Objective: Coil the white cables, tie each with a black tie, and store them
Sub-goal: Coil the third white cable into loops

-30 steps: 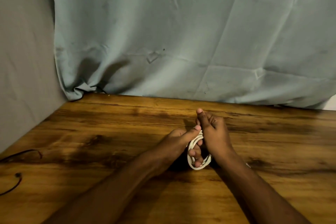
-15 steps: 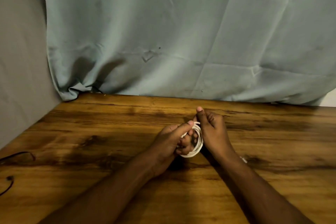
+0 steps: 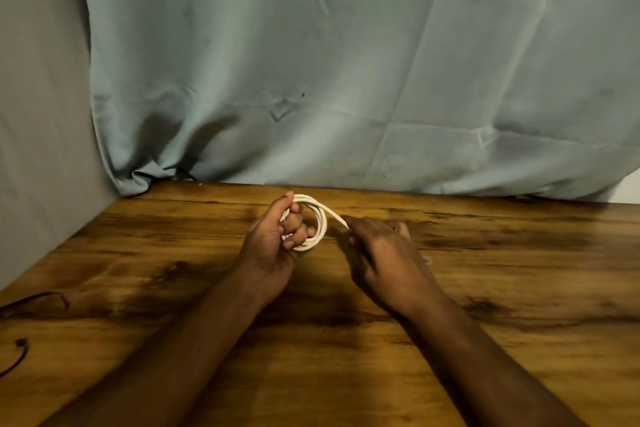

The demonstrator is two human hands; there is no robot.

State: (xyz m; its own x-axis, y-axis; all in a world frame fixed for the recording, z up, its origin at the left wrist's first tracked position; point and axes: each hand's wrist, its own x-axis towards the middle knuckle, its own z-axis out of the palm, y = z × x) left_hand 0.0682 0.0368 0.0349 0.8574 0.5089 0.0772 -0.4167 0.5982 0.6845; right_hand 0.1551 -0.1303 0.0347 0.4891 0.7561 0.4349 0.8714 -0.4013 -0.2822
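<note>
A pale blue-green cloth [image 3: 346, 62], creased in folds and squares, hangs across the back of the scene and fills most of the head view, its lower edge bunching where it meets the tabletop. To its left a plain grey wall [image 3: 38, 114] runs down to the table's near-left side. Below them lies a wooden table [image 3: 519, 322] with a warm brown, dark-streaked grain, lit more brightly at the left and right than in the middle, where shadows fall beneath the person's forearms.

Two bare forearms reach in from the bottom edge toward the far half of the table. The left hand [image 3: 273, 239] is turned palm-inward, its fingers curled through and around a coil of white cable [image 3: 320, 225], with the thumb pressed against the coil's top; the coil stands roughly upright just above the wood, near the cloth's hem. A single strand leaves the top of the coil and slants down to the right hand [image 3: 384, 250], which lies just beside the coil, back up, with its fingertips pinching that strand. A small pale bit shows past the right hand's far side; what it is cannot be told.

At the table's near-left edge, well apart from the hands, thin black ties [image 3: 20, 350] lie in loose curves.
</note>
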